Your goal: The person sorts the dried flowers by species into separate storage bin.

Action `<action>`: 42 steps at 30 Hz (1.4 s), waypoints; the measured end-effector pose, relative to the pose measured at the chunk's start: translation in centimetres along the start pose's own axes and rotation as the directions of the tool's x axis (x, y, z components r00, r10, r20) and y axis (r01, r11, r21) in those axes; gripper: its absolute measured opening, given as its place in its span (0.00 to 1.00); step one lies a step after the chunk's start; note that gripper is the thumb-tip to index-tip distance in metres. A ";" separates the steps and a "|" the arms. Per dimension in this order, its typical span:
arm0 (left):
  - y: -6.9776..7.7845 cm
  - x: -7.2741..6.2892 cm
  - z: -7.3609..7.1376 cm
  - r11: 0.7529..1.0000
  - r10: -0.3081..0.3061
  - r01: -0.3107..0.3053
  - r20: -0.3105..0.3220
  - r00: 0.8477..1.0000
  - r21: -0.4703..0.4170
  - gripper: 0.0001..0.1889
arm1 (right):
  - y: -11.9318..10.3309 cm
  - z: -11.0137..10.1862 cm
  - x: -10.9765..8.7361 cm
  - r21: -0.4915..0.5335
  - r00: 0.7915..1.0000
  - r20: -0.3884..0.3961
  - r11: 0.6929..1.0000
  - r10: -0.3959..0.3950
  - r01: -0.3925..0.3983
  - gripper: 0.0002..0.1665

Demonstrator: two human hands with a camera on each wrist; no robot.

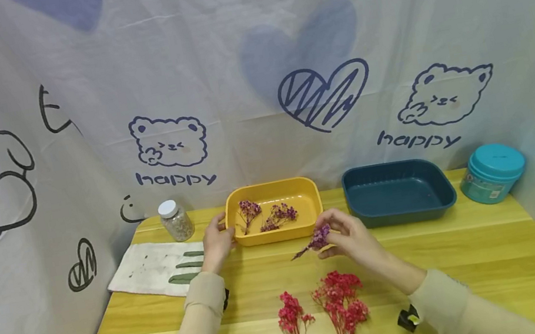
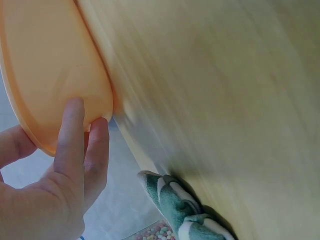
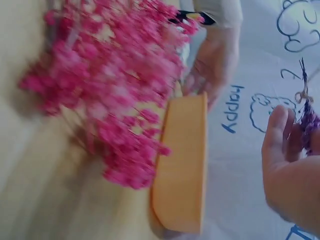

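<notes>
Head view: right grip [image 1: 348, 234] holds purple sprig [image 1: 320, 236]; backdrop [image 1: 254, 151] reads "happy" twice.

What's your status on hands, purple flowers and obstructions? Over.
Right hand holding purple sprig near yellow tray, not inside. Left hand touching tray's left end. Two more sprigs in tray. Nothing seen between held sprig and tray.

A person's left hand [image 1: 219, 242] grips the left end of a yellow plastic tray [image 1: 280, 236] with two dried purple flower sprigs [image 1: 279, 217] in it, while the right hand [image 1: 348, 235] pinches a third purple sprig [image 1: 320, 237] just in front of the tray's right corner. Two crimson flower bunches [image 1: 342, 300] lie nearer on the wooden table [image 1: 477, 261]. A dark blue tray [image 1: 404, 216] and a turquoise-lidded tub [image 1: 494, 173] stand to the right, a white-capped jar [image 1: 177, 222] and printed cloth [image 1: 151, 268] to the left.
</notes>
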State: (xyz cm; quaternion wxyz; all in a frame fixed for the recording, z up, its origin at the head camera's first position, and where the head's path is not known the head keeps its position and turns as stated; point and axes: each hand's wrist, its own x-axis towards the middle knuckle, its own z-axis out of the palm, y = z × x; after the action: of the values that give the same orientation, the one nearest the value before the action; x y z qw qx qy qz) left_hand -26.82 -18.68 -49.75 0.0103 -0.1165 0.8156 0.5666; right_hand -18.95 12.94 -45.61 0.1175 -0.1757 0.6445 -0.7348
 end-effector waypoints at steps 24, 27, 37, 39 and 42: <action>0.1 -0.1 -0.1 1.000 -0.003 0.003 -0.005 1.000 -0.013 0.29 | -1.7 -2.5 11.3 -0.391 0.942 -0.331 0.899 0.060 -0.195 0.17; 0.1 -0.1 -0.1 1.000 0.001 -0.001 -0.006 1.000 -0.020 0.29 | -1.0 -2.4 12.1 -0.549 0.960 -0.281 0.821 -0.003 -0.158 0.16; 0.0 -0.2 0.1 0.999 0.009 -0.010 -0.011 1.000 -0.035 0.29 | 0.7 -2.2 13.7 -0.873 0.988 -0.140 0.478 -0.059 -0.095 0.11; 0.1 -0.2 0.1 0.999 0.015 -0.015 -0.011 1.000 -0.032 0.29 | 0.7 -2.1 13.9 -0.897 0.988 -0.148 0.426 -0.038 -0.118 0.11; 0.1 -0.2 0.1 0.999 0.022 -0.022 -0.007 1.000 -0.028 0.29 | 0.8 -1.8 14.1 -0.932 0.987 -0.161 0.331 -0.016 -0.146 0.10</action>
State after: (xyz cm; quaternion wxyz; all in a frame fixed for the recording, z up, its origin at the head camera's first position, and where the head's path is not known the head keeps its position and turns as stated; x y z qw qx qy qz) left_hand -26.66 -18.54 -49.66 -0.0002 -0.1096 0.8088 0.5777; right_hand -32.59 8.85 -45.10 -0.0218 -0.1330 0.9631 -0.2328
